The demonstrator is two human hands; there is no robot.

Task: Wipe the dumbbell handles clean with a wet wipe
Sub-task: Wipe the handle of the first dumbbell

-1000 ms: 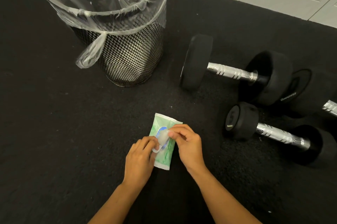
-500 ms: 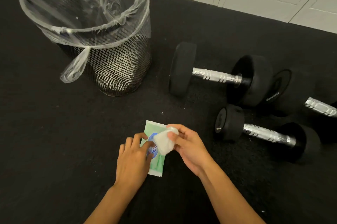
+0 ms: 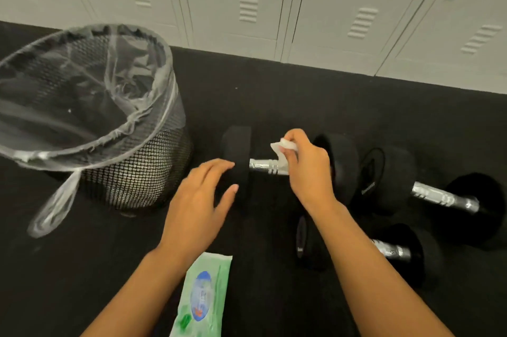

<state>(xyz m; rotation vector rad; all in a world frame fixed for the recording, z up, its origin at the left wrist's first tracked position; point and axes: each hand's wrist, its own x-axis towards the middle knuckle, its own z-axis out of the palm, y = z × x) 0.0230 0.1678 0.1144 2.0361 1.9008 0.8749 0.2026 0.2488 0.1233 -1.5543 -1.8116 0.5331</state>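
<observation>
Right hand [image 3: 307, 169] pinching wet wipe [image 3: 282, 148] on dumbbell handle [image 3: 264, 166], left hand [image 3: 200, 199] spread, seemingly touching its weight

— What is crowding the near dumbbell [image 3: 290, 166]?
— The mesh bin [image 3: 118, 161] is standing close on its left, and two more dumbbells [image 3: 439, 196] are lying packed along its right.
— Where is the floor [image 3: 274, 95] lying open?
— Behind, toward the lockers [image 3: 247, 7].

Right hand [image 3: 307, 169] presses wet wipe [image 3: 282, 148] on dumbbell handle [image 3: 263, 166].
</observation>
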